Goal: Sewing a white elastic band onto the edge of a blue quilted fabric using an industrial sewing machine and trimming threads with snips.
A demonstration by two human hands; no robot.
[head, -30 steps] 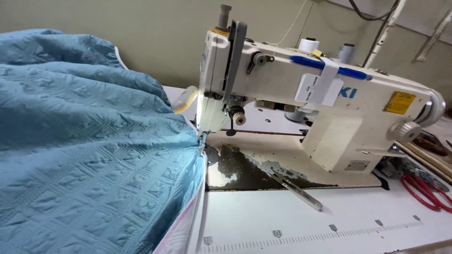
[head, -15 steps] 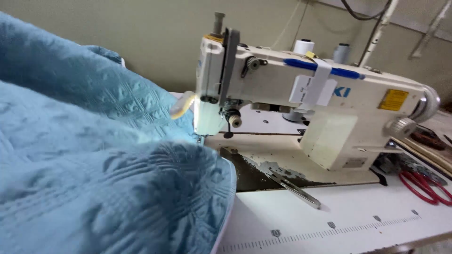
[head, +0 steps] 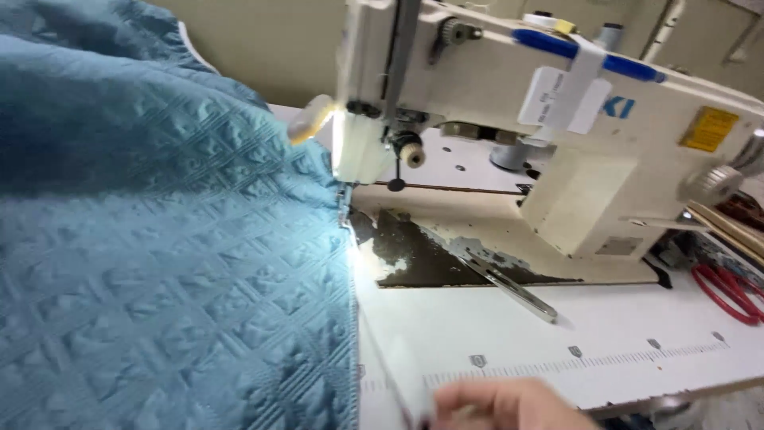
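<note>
Hazard: your hand [head: 501, 404], grip state indiscernible, sits beside the blue quilted fabric [head: 175, 263] feeding the cream industrial sewing machine [head: 557, 135]; bunched bulk could skew your seam.

The quilt [head: 159, 255] covered the table's [head: 621, 326] left half up to the needle. The machine [head: 557, 135] blocked the far edge, scissors [head: 728, 291] the right edge. Between them, the table's near strip lay open.

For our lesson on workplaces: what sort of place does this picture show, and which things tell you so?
Probably a sewing workshop. A heavy cream sewing machine stands on a white table with a ruler printed along its edge, a blue quilted cover lies under the needle, and red-handled scissors lie nearby.
</note>
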